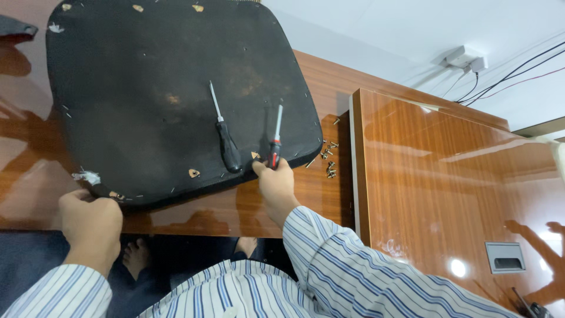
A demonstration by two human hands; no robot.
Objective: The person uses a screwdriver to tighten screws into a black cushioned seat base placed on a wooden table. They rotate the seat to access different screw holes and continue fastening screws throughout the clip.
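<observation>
Fingers (263,169) hold screwdriver (276,138) pointing away.

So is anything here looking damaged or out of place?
Yes. The black seat pad lying on the wooden desk looks worn: its fabric is scuffed with brownish patches, torn at several edge spots, with staples showing. Loose screws lie scattered beside it. The right hand grips a red-handled screwdriver; the left hand holds the pad's corner.
</observation>
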